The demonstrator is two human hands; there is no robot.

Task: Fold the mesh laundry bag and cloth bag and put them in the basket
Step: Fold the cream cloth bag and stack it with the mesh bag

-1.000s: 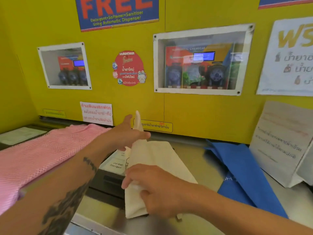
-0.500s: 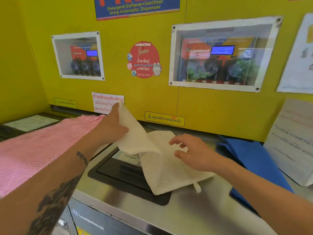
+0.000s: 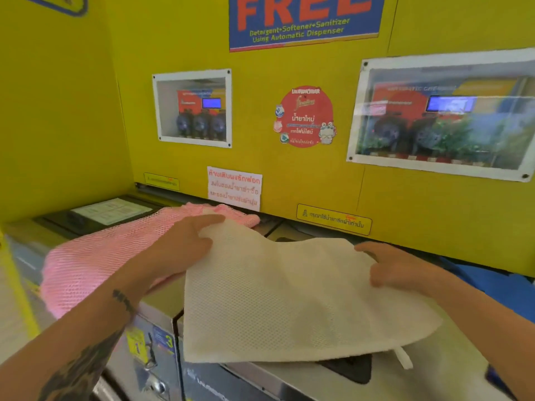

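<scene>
The left hand (image 3: 179, 250) holds the upper left corner of the cream-white fine-mesh laundry bag (image 3: 289, 299): the grip is a pinch, index finger extended along the top edge and thumb pressed against the fabric. The right hand (image 3: 402, 270) holds the bag's upper right edge, its grip likewise a pinch with the fingers curled over the edge. Between the two hands the bag is spread open as a flat sheet, its top edge sagging slightly in the middle, its lower part draped over the steel top of the washing machine (image 3: 434, 380) that serves as the counter. A small white tab hangs at the bag's lower right corner. To the left, a pink coarse-mesh laundry bag (image 3: 95, 264) lies across the neighbouring machine top, under the left forearm. At the right edge, a blue cloth bag (image 3: 500, 287) lies on the counter behind the right forearm. A yellow wall panel (image 3: 289, 183) with dispenser windows and stickers stands behind.
</scene>
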